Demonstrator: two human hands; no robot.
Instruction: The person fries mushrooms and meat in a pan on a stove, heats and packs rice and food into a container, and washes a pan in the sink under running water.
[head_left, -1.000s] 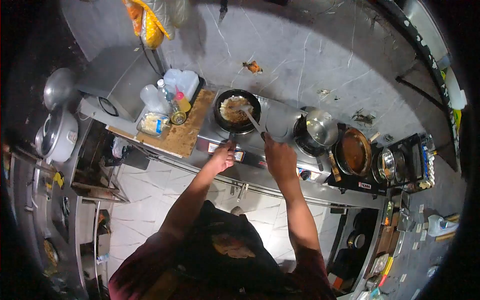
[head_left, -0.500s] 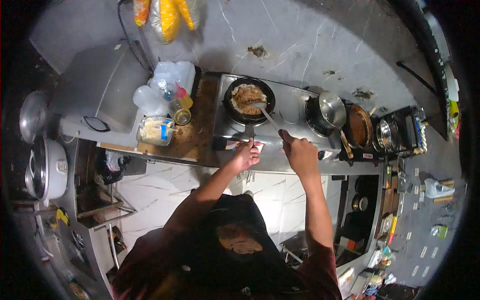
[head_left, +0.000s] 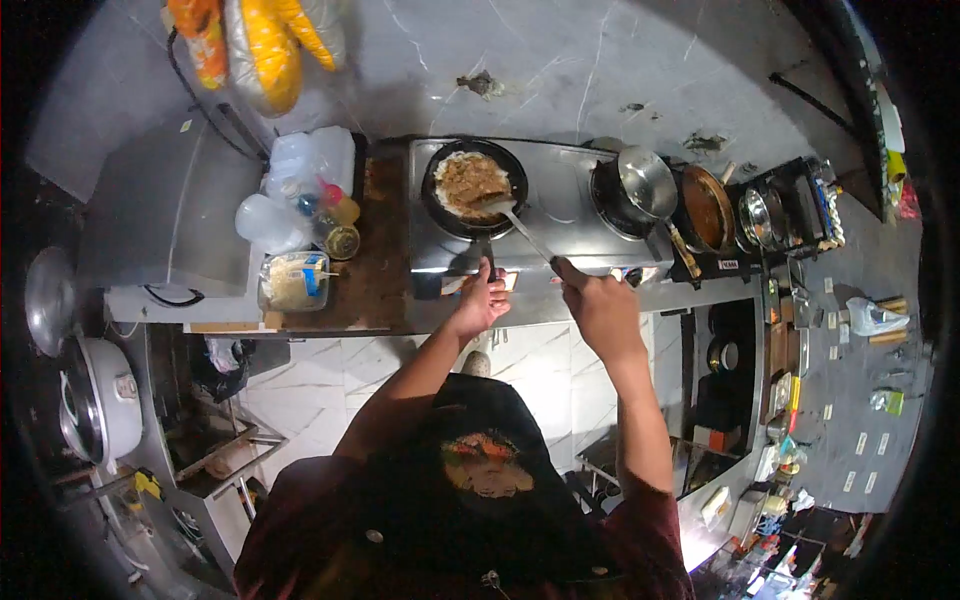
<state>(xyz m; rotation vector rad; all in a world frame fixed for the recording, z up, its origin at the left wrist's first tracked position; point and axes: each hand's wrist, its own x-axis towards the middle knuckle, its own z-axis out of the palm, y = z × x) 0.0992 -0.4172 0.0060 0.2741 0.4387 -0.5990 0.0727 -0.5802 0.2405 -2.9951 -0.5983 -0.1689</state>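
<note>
I'm noting the pan [head_left: 440, 216] sitting on the left of the stove [head_left: 560, 180], food [head_left: 470, 184] lying in it, spatula [head_left: 524, 230] dipping in from the front. To its right, the pot [head_left: 648, 184] is standing; left, the tub [head_left: 293, 282] is sitting before the jug [head_left: 268, 224].

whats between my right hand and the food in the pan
The metal spatula: its handle runs from your right hand over the pan's rim to its blade, at the edge of the food, as the head view shows.
</note>
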